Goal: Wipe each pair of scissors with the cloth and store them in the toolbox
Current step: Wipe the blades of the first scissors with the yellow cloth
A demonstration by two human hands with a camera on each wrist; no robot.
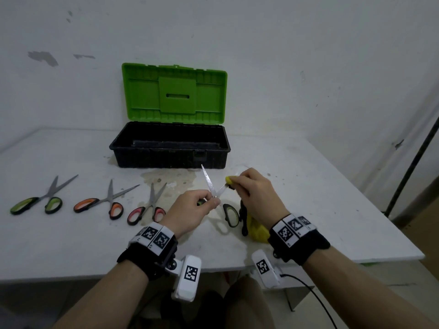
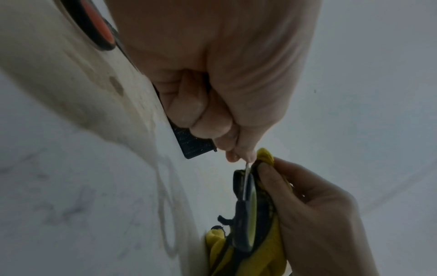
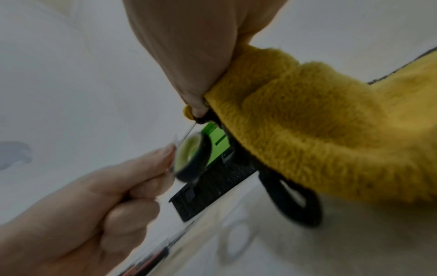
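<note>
My left hand (image 1: 204,205) grips a pair of scissors (image 1: 215,186) with black and pale green handles, blades spread, held above the table. One blade points up toward the toolbox; my right hand (image 1: 240,184) pinches the yellow cloth (image 1: 257,230) around the other. The cloth (image 3: 319,127) hangs under my right palm, its black loop dangling. One handle ring (image 1: 231,215) hangs free between my hands. The toolbox (image 1: 169,148), black with an upright green lid (image 1: 174,92), stands open behind.
Three more pairs lie in a row at the left of the white table (image 1: 71,245): green-handled scissors (image 1: 38,203), orange-handled scissors (image 1: 104,203), pink-handled scissors (image 1: 148,208). A brownish stain (image 1: 166,181) marks the table before the toolbox. A dark pole (image 1: 413,162) leans at right.
</note>
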